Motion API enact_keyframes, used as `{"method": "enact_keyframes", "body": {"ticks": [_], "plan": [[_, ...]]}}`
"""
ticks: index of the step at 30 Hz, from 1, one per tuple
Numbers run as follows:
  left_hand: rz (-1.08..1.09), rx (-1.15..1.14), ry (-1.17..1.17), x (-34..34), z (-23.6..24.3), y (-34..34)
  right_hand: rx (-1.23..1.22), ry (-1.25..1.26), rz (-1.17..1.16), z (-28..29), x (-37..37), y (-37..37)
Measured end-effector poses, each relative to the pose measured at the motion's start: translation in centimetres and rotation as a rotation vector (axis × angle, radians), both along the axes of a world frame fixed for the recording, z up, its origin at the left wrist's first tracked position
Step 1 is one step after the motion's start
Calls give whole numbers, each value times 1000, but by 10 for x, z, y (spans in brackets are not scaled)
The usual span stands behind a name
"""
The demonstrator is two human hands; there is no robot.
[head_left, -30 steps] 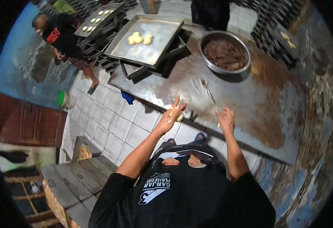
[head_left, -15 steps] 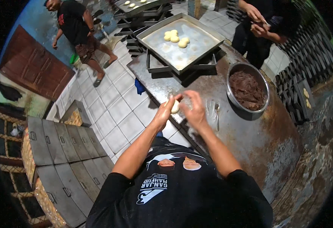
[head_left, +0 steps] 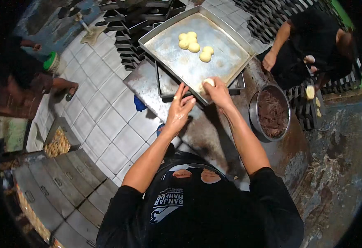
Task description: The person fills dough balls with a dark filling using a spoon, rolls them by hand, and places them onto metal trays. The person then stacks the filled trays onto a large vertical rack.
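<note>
My right hand [head_left: 217, 94] has its fingers round a pale dough ball [head_left: 208, 82] at the near corner of a square metal tray [head_left: 164, 53]. My left hand [head_left: 179, 111] is just left of it at the tray's near edge, fingers apart, holding nothing. Several yellowish dough balls [head_left: 193, 47] sit in two groups on the tray, which rests on another pan [head_left: 161, 82] on the rusty metal table [head_left: 137, 82]. Right of my forearm stands a steel bowl [head_left: 253, 120] of dark brown paste [head_left: 272, 111].
A co-worker [head_left: 309, 45] is beyond the table at the right, another [head_left: 28, 74] at the far left. Stacked pans [head_left: 127, 33] stand behind the tray. Metal boxes [head_left: 49, 186], a bin of pastries [head_left: 74, 144] and a green-lidded bucket [head_left: 49, 62] are at the left.
Both my hands moved forward from the table's front edge to the tray, the right carrying the dough ball. The left co-worker moved; the view turned toward the tray.
</note>
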State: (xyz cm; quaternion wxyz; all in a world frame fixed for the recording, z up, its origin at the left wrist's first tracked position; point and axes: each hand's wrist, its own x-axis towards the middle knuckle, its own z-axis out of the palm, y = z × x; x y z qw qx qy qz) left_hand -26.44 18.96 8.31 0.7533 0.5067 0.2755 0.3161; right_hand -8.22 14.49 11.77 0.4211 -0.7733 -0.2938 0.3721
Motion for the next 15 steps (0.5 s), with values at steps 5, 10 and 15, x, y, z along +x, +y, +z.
{"method": "enact_keyframes", "body": {"ticks": [5, 10, 15], "plan": [[-49, 5, 159, -47, -39, 87, 9, -1067, 144, -93, 39, 50], [-91, 111, 387, -95, -39, 144, -111, -905, -6, -132, 46, 71], [-155, 70, 343, -82, -33, 169, -216, -973, 30, -131, 35, 86]]}}
